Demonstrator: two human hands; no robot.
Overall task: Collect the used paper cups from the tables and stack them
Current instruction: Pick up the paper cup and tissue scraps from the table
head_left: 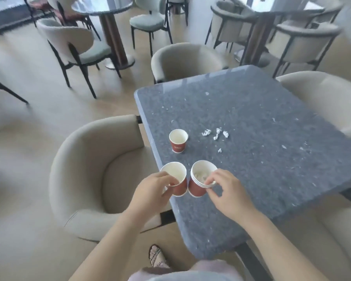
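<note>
The left hand [156,186] holds a single red paper cup [175,180] at the left edge of the grey table [261,128]; its grip is pinching the near rim, thumb inside and fingers outside as far as I can tell, so the cup stays upright with its mouth free, probably so that it can be lifted and put into another cup. Just to its right, touching or almost touching it, is a stack of cups [201,179], where several white rims sit one inside the other and some crumpled paper lies in the top one. The right hand [227,191] has its grip pinching the near rims of this stack with the fingertips, and I judge this is to keep the stack steady while the next cup comes in. Farther back, well apart from both hands, a third cup [178,140] stands alone and upright on the table, not yet collected. To the right of it, small paper scraps [216,133] lie scattered on the table surface. On the far left, a beige armchair [93,169] stands close against the table.
</note>
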